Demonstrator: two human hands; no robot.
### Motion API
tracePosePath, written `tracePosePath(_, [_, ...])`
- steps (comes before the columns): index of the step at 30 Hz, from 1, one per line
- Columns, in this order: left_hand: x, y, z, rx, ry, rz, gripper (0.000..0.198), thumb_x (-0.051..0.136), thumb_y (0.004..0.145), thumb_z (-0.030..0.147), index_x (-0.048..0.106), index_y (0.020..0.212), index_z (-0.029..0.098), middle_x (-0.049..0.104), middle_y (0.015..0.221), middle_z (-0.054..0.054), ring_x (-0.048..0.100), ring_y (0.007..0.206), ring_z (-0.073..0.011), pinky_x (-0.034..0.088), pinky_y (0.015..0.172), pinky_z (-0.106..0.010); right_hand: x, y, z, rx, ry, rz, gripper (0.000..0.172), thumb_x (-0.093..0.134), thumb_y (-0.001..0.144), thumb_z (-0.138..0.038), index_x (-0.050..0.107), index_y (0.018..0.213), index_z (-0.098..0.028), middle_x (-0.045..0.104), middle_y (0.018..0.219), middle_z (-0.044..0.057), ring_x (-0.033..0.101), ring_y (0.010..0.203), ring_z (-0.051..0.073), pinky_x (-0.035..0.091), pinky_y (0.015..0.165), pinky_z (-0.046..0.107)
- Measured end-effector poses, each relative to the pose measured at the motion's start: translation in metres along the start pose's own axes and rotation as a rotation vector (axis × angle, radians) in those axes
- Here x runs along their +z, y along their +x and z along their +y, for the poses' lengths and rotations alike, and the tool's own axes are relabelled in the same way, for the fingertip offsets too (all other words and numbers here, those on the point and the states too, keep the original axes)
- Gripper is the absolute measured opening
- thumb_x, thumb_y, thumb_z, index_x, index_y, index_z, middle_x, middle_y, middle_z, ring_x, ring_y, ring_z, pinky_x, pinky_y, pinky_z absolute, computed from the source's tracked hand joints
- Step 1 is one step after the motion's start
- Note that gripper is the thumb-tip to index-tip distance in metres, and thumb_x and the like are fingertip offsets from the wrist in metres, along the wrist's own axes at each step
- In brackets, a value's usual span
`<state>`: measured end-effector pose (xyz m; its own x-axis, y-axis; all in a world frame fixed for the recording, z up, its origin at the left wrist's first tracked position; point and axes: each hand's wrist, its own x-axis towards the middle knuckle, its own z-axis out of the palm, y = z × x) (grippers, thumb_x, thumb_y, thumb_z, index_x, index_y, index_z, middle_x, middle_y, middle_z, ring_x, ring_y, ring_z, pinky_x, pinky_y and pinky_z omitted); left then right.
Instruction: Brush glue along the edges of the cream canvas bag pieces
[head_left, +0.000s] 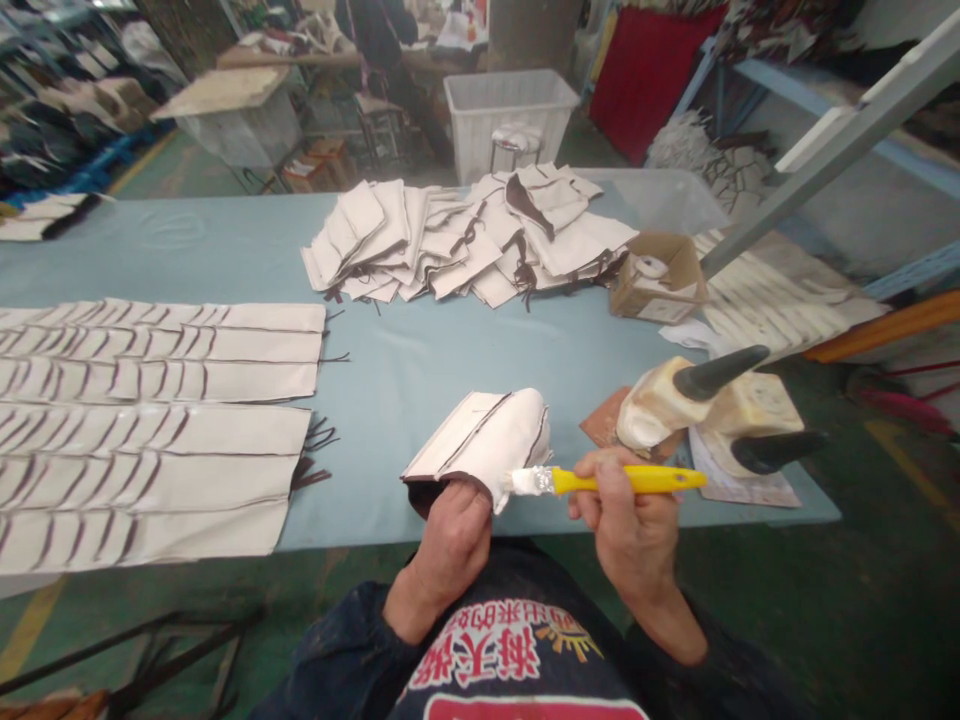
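Note:
My left hand (457,530) is closed on the near edge of a cream boot-shaft piece (480,430) with dark brown trim, its fingers partly inside the dark opening. In my right hand (626,520) is a paintbrush (637,479) with a yellow handle, gripped between thumb and fingers. The brush's whitened bristles touch the right side of the cream piece near its trimmed edge. Right of the brush stand two pale glue pots (652,410) with dark handles sticking out.
Overlapping rows of cream pieces (225,440) cover the table's left side. A loose heap (465,240) of similar pieces lies at the back, beside a cardboard box (660,275) holding a roll. A slanting metal post (817,170) rises at right. Behind are a plastic bin (510,100) and a seated person (382,50).

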<state>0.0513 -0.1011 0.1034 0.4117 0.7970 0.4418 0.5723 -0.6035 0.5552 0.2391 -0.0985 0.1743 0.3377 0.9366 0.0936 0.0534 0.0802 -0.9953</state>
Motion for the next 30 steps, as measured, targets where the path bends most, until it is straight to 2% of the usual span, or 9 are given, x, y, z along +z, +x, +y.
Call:
tracePosePath(7, [0.007,-0.009,-0.004,-0.058,-0.131,0.021,0.025,0.041,0.092,0.002,0.056,0.083,0.020,0.062,0.083,-0.008,0.059,0.079,-0.0218,0.048,0.069,-0.033,0.005,-0.009,0.011,0.208,0.095,-0.104,0.049,0.057,0.098,-0.063,0.059,0.074,-0.020,0.038,0.040,-0.010,0.041,0.033,0.010,0.045,0.038,0.021])
tracePosePath(14, [0.006,-0.007,-0.008,-0.027,-0.162,-0.043,0.025,0.040,0.092,0.003,0.055,0.083,0.020,0.060,0.083,-0.007,0.056,0.077,-0.0207,0.045,0.067,-0.032,-0.010,0.007,0.015,0.421,0.161,-0.285,0.054,0.063,0.089,-0.071,0.057,0.073,-0.020,0.031,0.040,-0.012,0.037,0.033,0.009,0.043,0.039,0.021])
tracePosePath(17, [0.006,-0.005,-0.010,-0.100,-0.245,-0.078,0.024,0.041,0.092,0.005,0.054,0.079,0.021,0.059,0.082,-0.006,0.054,0.077,-0.0199,0.043,0.069,-0.032,-0.016,0.019,0.024,0.401,0.221,-0.178,0.049,0.064,0.092,-0.065,0.059,0.074,-0.020,0.033,0.041,-0.012,0.037,0.034,0.009,0.043,0.041,0.021])
tracePosePath(19, [0.006,-0.002,-0.011,-0.239,-0.368,-0.101,0.022,0.044,0.092,0.009,0.055,0.078,0.021,0.059,0.082,-0.005,0.054,0.078,-0.0194,0.044,0.072,-0.032,-0.016,0.027,0.035,0.319,0.250,-0.029,0.044,0.064,0.093,-0.062,0.060,0.076,-0.021,0.036,0.042,-0.011,0.038,0.036,0.009,0.044,0.043,0.021])
tracePosePath(22, [0.007,-0.001,-0.012,-0.589,-0.669,-0.090,0.013,0.054,0.091,0.018,0.058,0.079,0.020,0.059,0.078,-0.001,0.054,0.076,-0.0172,0.044,0.074,-0.029,-0.009,0.039,0.054,0.252,0.272,0.092,0.043,0.066,0.091,-0.062,0.062,0.080,-0.021,0.041,0.044,-0.010,0.041,0.039,0.010,0.045,0.046,0.023])
tracePosePath(24, [0.010,-0.002,-0.013,-0.821,-0.955,-0.066,0.005,0.066,0.082,0.020,0.062,0.086,0.020,0.061,0.079,0.001,0.056,0.075,-0.0156,0.044,0.074,-0.026,0.000,0.043,0.067,0.264,0.285,0.093,0.044,0.068,0.088,-0.064,0.062,0.080,-0.021,0.044,0.046,-0.009,0.045,0.042,0.011,0.046,0.048,0.024])
tracePosePath(26, [0.012,-0.006,-0.014,-1.014,-1.249,-0.012,0.021,0.075,0.072,0.019,0.063,0.089,0.020,0.061,0.077,0.003,0.057,0.070,-0.0135,0.044,0.068,-0.023,0.010,0.045,0.078,0.288,0.299,0.068,0.045,0.068,0.087,-0.065,0.063,0.081,-0.021,0.045,0.046,-0.009,0.046,0.044,0.011,0.047,0.050,0.024])
tracePosePath(27, [0.014,-0.009,-0.015,-1.095,-1.360,0.021,0.022,0.078,0.070,0.022,0.062,0.086,0.020,0.061,0.073,0.004,0.056,0.065,-0.0125,0.043,0.063,-0.022,0.014,0.045,0.083,0.301,0.303,0.060,0.045,0.068,0.087,-0.065,0.063,0.081,-0.020,0.044,0.046,-0.010,0.046,0.044,0.011,0.047,0.051,0.024])
tracePosePath(30, [0.020,-0.017,-0.019,-1.248,-1.493,0.111,0.025,0.077,0.077,0.039,0.064,0.082,0.019,0.065,0.069,0.001,0.058,0.060,-0.0144,0.046,0.057,-0.024,0.023,0.042,0.094,0.343,0.312,0.044,0.046,0.066,0.088,-0.066,0.062,0.083,-0.020,0.041,0.047,-0.011,0.043,0.043,0.011,0.046,0.050,0.025])
